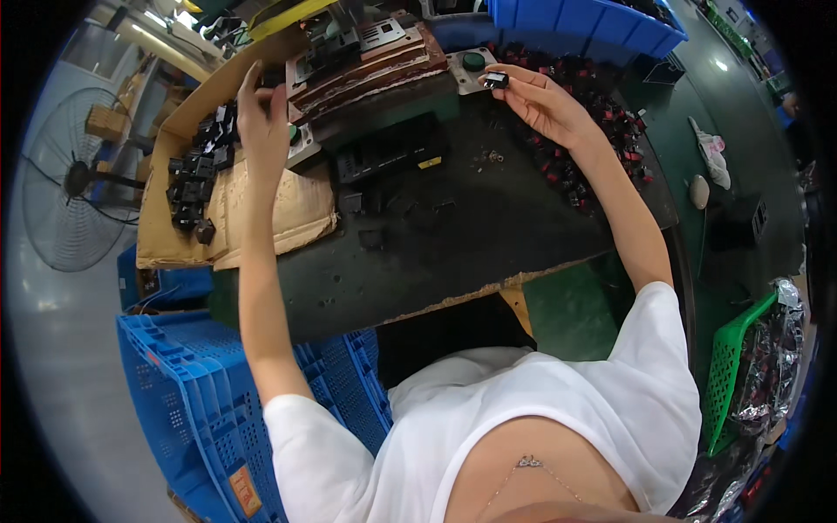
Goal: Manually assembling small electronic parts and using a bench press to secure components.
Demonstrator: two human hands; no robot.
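My right hand [547, 103] pinches a small black boxy part [496, 80] with a pale face, between thumb and fingers, just beside the right green push button [473, 62]. Raised at the left, my left hand [261, 122] has its thumb and fingers apart with nothing seen between them. It is close to the left green button [294, 134], which it partly hides. Between the hands stands a press fixture [370, 65] with stacked reddish-brown plates and a metal piece on top.
Black parts [193, 179] fill a cardboard tray [161, 235] on the left. Many black-and-red parts [558, 166] lie heaped at the right. A blue bin [593, 30] stands behind, blue crates [200, 383] at lower left, a green basket [728, 375] at right, and a fan [77, 179] far left.
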